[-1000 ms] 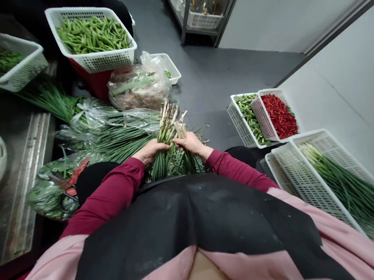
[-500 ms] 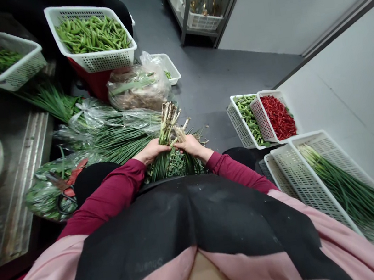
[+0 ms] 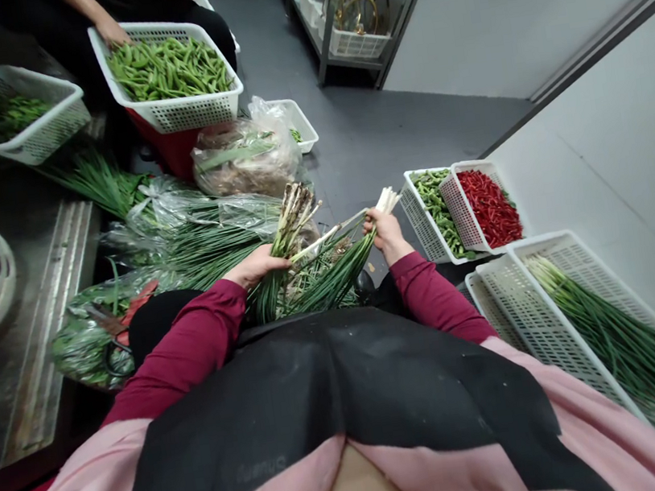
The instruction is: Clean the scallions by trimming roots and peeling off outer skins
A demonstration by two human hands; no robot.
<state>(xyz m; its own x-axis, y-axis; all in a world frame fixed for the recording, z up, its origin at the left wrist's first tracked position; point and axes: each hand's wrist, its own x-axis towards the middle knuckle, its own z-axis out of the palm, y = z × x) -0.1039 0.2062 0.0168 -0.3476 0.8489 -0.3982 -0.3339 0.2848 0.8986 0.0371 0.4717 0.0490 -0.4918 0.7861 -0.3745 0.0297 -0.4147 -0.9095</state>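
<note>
My left hand (image 3: 258,266) is closed round a bunch of scallions (image 3: 292,216) with brown, dirty root ends pointing up and away from me. Out to the right, my right hand (image 3: 385,231) grips another bunch with clean white ends (image 3: 388,199); its long green leaves (image 3: 341,276) trail back toward my lap. A pale scallion stalk (image 3: 320,241) stretches between the two hands. Loose trimmings (image 3: 315,267) lie beneath them. Left of my left hand, more scallions (image 3: 199,247) lie on clear plastic wrap.
A co-worker's hand (image 3: 113,32) touches a white basket of green peppers (image 3: 180,108). At right stand baskets of green peppers (image 3: 420,212), red chillies (image 3: 488,207) and scallions (image 3: 613,327). Scissors (image 3: 111,329) lie by my left knee, near a bagged root bundle (image 3: 248,159).
My right hand has moved right, away from my left, drawing a white-ended bunch of scallions with it. The co-worker's hand has come into the pepper basket.
</note>
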